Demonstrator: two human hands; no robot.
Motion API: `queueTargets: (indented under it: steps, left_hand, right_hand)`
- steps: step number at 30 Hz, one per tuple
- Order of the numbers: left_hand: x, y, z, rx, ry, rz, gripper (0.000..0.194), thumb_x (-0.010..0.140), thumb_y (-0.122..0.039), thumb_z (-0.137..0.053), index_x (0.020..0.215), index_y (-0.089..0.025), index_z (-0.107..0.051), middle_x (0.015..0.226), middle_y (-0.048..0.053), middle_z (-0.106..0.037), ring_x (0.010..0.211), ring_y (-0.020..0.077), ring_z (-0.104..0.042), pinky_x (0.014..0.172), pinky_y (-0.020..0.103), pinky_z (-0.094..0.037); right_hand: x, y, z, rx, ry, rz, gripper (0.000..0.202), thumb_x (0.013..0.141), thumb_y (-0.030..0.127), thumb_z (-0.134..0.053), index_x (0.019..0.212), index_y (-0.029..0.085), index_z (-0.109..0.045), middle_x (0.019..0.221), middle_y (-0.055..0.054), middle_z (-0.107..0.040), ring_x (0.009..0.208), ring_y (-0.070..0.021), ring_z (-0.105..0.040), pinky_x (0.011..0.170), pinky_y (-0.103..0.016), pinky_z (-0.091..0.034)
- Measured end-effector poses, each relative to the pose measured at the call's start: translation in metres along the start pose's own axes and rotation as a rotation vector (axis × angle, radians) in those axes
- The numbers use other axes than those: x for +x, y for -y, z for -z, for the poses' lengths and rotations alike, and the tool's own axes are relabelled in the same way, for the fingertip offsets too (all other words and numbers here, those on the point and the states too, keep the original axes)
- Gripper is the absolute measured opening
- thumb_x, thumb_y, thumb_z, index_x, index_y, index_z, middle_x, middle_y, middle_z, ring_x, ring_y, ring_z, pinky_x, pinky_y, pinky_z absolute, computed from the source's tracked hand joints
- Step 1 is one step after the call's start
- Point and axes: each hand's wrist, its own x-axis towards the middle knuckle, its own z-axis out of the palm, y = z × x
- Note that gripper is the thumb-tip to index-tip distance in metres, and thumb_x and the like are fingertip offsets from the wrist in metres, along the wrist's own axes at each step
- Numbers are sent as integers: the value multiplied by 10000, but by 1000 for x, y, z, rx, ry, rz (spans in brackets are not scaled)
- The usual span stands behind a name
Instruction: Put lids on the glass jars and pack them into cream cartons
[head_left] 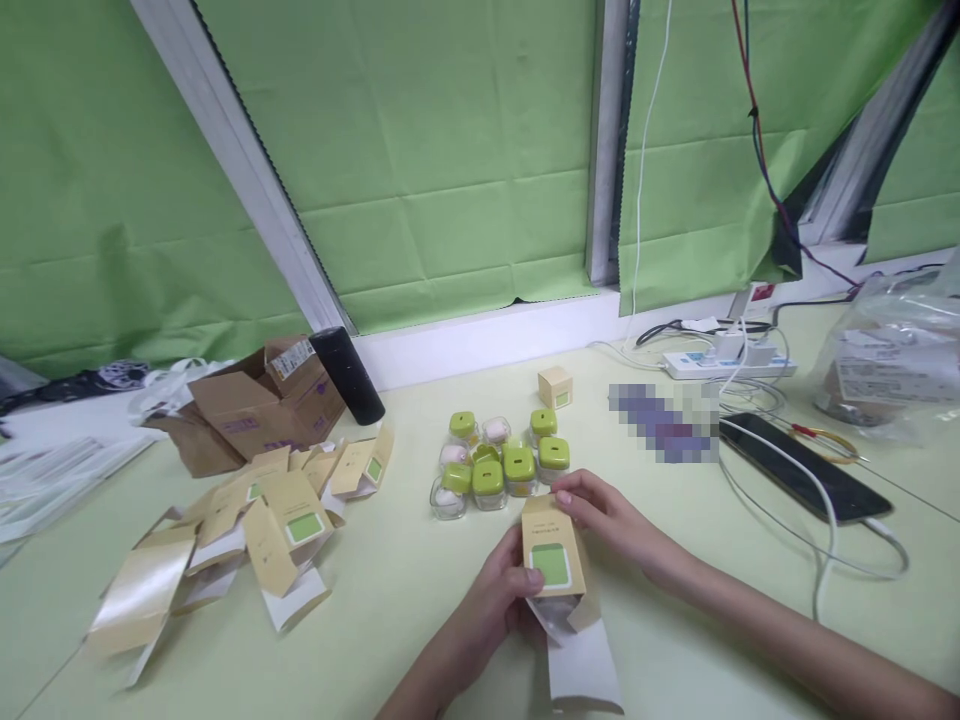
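Observation:
My left hand (487, 592) is closed round the near left side of a small tan carton (546, 520) with a green square printed on it. The carton's near end is open, and a long white-lined flap hangs out toward me. Something clear shows just inside that opening. My right hand (611, 518) pinches the carton's far right corner with its fingertips. Just beyond the hands stands a cluster of several small clear containers with green lids (518, 462). Some are turned so that a pale pinkish-white part (454, 456) shows.
Opened flattened cartons (289, 505) are piled at left, before a brown cardboard box (262, 400) and a black cylinder (347, 375). A closed small carton (555, 387) stands behind the cluster. Right are a phone (802, 465), white cables, a power strip (724, 362) and a plastic bag (892, 350).

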Motion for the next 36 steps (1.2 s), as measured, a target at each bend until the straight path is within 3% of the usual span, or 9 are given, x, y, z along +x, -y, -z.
queueTargets:
  steps: [4, 10, 16, 25, 28, 31, 33, 36]
  left_hand:
    - [0, 3, 0, -4, -47, -3, 542, 673, -271, -634, 1188, -187, -489, 1151, 91, -573, 885, 221, -593, 681, 281, -468]
    - [3, 5, 4, -6, -66, -9, 500, 705, -289, -618, 1174, -168, -491, 1004, 86, -611, 750, 177, -586, 589, 262, -466]
    - [4, 1, 7, -44, 9, -33, 500, 740, -346, -589, 1203, -185, -493, 1005, 93, -612, 812, 203, -577, 603, 273, -467]
    - [4, 0, 6, -38, -27, -70, 392, 812, -314, -539, 1164, -142, -523, 965, 103, -629, 776, 171, -574, 637, 269, -480]
    - [5, -1, 6, -46, -36, -102, 411, 836, -320, -511, 1205, -144, -475, 1015, 114, -617, 797, 187, -583, 651, 306, -498]
    - [5, -3, 5, -69, -74, -127, 476, 840, -321, -513, 1280, -193, -384, 1058, 96, -597, 809, 186, -590, 670, 329, -508]
    - [4, -5, 5, -87, -132, -135, 542, 836, -319, -525, 1327, -260, -302, 1074, 70, -581, 793, 173, -592, 645, 319, -510]
    - [3, -7, 4, -84, -147, -144, 552, 835, -344, -533, 1329, -291, -292, 1107, 64, -564, 794, 168, -590, 608, 294, -504]
  right_hand:
    - [1, 3, -2, 31, 22, -19, 430, 759, 597, -557, 870, 182, -591, 826, -34, -644, 851, -220, -583, 755, -340, -453]
    - [1, 3, -2, 16, 80, -25, 561, 771, 672, -466, 784, 140, -645, 786, -50, -650, 843, -231, -572, 772, -349, -444]
    - [2, 2, -3, 35, 111, -4, 571, 762, 675, -476, 806, 143, -679, 791, -54, -663, 811, -226, -587, 752, -348, -458]
    - [1, -2, 0, -101, 172, 78, 556, 836, 616, -418, 958, 137, -673, 870, -83, -681, 827, -244, -605, 755, -373, -478]
    - [-5, -3, 0, -173, 141, 210, 506, 891, 526, -394, 1264, 201, -497, 1181, -105, -574, 1074, -256, -529, 915, -410, -427]
    - [-13, -2, 4, -328, 198, 430, 785, 731, 470, -665, 1396, 286, -290, 1429, -92, -296, 1317, -291, -277, 1053, -449, -296]
    - [-17, -1, 7, -429, 305, 542, 897, 604, 408, -785, 1373, 316, -330, 1452, -84, -241, 1350, -317, -201, 1067, -465, -274]
    - [-18, -1, 8, -527, 346, 651, 570, 715, 309, -723, 1236, 347, -495, 1416, -74, -312, 1324, -296, -286, 1033, -442, -342]
